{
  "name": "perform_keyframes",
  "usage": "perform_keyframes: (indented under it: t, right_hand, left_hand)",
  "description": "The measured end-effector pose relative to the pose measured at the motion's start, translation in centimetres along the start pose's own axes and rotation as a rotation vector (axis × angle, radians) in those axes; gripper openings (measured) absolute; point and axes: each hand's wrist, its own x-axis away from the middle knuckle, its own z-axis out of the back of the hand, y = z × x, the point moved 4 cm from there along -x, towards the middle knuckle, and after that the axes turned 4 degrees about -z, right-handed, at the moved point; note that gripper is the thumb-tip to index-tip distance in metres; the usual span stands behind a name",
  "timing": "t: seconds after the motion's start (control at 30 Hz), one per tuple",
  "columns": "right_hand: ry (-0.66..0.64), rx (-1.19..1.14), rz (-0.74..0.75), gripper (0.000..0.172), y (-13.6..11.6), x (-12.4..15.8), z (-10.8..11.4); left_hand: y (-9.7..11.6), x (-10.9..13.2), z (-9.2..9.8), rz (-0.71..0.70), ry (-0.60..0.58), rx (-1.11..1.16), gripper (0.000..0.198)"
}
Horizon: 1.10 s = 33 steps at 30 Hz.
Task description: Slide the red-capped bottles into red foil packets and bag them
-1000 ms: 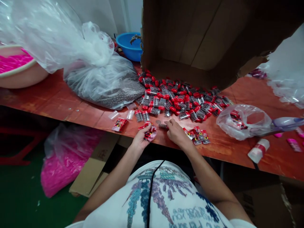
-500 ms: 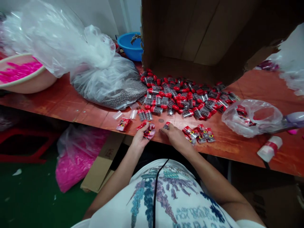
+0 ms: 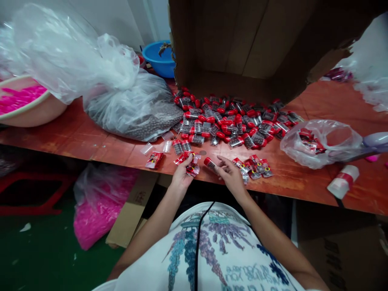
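My left hand (image 3: 181,176) is closed on several red printed packets (image 3: 192,169) near the front edge of the table. Between the fingers of my right hand (image 3: 231,174) is a small clear bottle with a red cap (image 3: 209,163), its cap pointing left. Dark pellets fill the similar bottles heaped in a pile (image 3: 230,123) beyond both hands. Just right of my right hand lie several red packets with dark contents (image 3: 258,167). A stack of flat red packets (image 3: 154,160) rests left of my left hand, close to two empty clear tubes (image 3: 167,146).
A cardboard box (image 3: 242,44) stands open behind the pile. To the left sit a bag of dark pellets (image 3: 136,117), a basin of pink pieces (image 3: 51,109) and a blue basin (image 3: 160,60). At right are an open plastic bag (image 3: 324,141) and a white roll (image 3: 343,182).
My right hand has turned and shifted slightly right, its fingers loosened from over the bottle, which now shows more fully. The left hand still holds the packets. The camera view has shifted slightly.
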Motion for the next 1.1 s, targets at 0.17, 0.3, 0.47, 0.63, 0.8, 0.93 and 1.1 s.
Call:
perform_keyframes:
  t: [0.17, 0.3, 0.47, 0.63, 0.8, 0.93, 1.1]
  right_hand:
    - [-0.03, 0.437, 0.087, 0.033, -1.0, -0.1, -0.1]
    - [-0.112, 0.59, 0.098, 0.031, -1.1, -0.5, -0.5]
    - [-0.122, 0.569, 0.081, 0.039, -1.3, -0.8, -0.4]
    - [-0.129, 0.445, 0.067, 0.027, -1.3, -0.7, -0.2]
    - [0.004, -0.24, -0.118, 0.031, -1.4, 0.0, 0.6]
    - [-0.048, -0.641, -0.309, 0.038, -2.0, 0.5, 0.2]
    - [-0.084, -0.717, -0.38, 0.04, -2.2, 0.8, -0.2]
  left_hand:
    - [-1.1, 0.0, -0.7, 0.028, 0.047, 0.011, 0.014]
    - [-1.4, 0.0, -0.8, 0.031, 0.074, 0.007, 0.015]
    - [-1.0, -0.2, -0.4, 0.013, 0.084, 0.007, 0.016]
    - [-0.8, -0.2, -0.3, 0.005, 0.072, 0.014, 0.017]
    - [-0.6, -0.1, -0.5, -0.036, 0.038, 0.013, 0.014]
    - [-0.8, 0.4, -1.2, -0.073, -0.02, -0.011, 0.01]
    - [-1.2, 1.0, -1.8, -0.133, -0.081, -0.046, 0.01]
